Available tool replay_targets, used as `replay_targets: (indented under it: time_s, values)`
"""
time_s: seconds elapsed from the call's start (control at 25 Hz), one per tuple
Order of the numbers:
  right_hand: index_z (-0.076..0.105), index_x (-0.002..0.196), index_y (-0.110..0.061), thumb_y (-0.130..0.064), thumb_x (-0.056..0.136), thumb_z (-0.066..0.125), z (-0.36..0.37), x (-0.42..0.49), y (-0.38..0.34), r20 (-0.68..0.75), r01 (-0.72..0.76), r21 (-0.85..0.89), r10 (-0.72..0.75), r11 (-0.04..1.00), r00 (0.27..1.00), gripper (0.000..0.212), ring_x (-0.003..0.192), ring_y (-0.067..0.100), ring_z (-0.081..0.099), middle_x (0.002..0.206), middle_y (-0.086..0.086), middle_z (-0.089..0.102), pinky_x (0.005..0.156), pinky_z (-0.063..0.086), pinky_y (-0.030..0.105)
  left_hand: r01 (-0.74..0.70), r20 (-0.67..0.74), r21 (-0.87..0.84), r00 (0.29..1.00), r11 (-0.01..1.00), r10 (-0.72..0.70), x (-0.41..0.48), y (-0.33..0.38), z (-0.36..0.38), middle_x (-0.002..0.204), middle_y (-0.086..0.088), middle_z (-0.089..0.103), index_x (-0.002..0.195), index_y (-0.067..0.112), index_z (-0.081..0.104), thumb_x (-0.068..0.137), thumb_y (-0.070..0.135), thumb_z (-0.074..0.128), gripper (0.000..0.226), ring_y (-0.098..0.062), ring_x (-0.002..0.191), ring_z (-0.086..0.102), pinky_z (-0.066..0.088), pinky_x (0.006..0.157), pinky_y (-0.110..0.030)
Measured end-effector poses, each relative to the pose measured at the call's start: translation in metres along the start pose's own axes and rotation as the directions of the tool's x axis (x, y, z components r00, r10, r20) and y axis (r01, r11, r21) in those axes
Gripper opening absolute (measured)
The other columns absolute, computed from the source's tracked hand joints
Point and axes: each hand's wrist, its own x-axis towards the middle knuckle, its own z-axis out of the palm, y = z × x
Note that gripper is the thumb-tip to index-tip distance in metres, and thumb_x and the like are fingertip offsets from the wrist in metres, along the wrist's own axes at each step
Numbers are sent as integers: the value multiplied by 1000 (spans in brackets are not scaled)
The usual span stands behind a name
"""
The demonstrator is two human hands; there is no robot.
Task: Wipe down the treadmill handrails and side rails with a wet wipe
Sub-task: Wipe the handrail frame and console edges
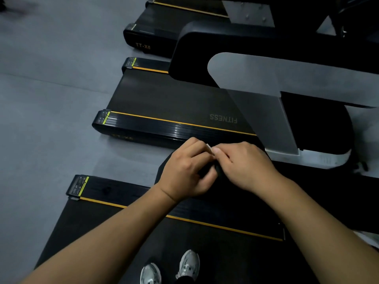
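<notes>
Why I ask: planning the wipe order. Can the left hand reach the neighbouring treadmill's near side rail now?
Probably not yet: left hand and right hand both pinch a small white piece over the black handrail. Nothing covers the side rail, but it lies lower, beyond the handrail.

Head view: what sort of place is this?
Likely a gym: near treadmill, middle treadmill and far treadmill side by side on grey floor; the middle belt reads FITNESS.

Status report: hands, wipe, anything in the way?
Both left hand and right hand pinching a small white wipe, mostly hidden. Held over the black handrail. Nothing blocking it.
</notes>
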Motion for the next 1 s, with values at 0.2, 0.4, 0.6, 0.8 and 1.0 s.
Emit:
replay_targets:
  time_s: [0.2,0.4,0.6,0.8,1.0]
  values:
    - [74,111,-43,-44,97,48,-12,-19,29,-110,-162,91,172,983,979,29,97,28,70,98,-6,77,80,56,43,22,-3,9,1000,1000,-22,0,1,0,87,-12,66,84,0,75,85,7,69,9,-26,79,58,47,73,-29]
    - [70,131,-24,-19,86,43,15,-39,17,-315,114,64,-88,991,945,53,119,21,66,132,-5,70,105,44,29,16,-5,-3,1000,1000,-17,-2,0,-2,89,-12,67,87,0,75,85,6,68,10,-26,81,59,48,75,-29]
    - [53,147,-3,-38,98,46,43,-58,6,-358,126,-182,-185,975,915,61,143,29,48,153,14,51,119,36,49,12,-31,-7,999,1000,-12,-1,-2,-1,89,-12,68,87,0,76,87,8,67,12,-25,82,60,49,76,-28]
    - [45,152,-1,-43,102,44,44,-86,19,-394,115,-313,-239,943,888,65,150,31,37,160,16,41,121,33,52,-18,15,-43,1000,999,18,-8,-6,-3,98,-13,70,96,-1,77,88,6,67,15,-28,94,65,52,85,-34]
    - [42,153,0,-45,100,49,68,-80,-6,-379,101,-347,-238,933,894,70,152,32,33,162,18,37,122,30,52,-32,-8,-30,999,999,31,-11,-8,-4,99,-15,70,97,-1,77,88,5,68,14,-29,96,65,52,87,-35]
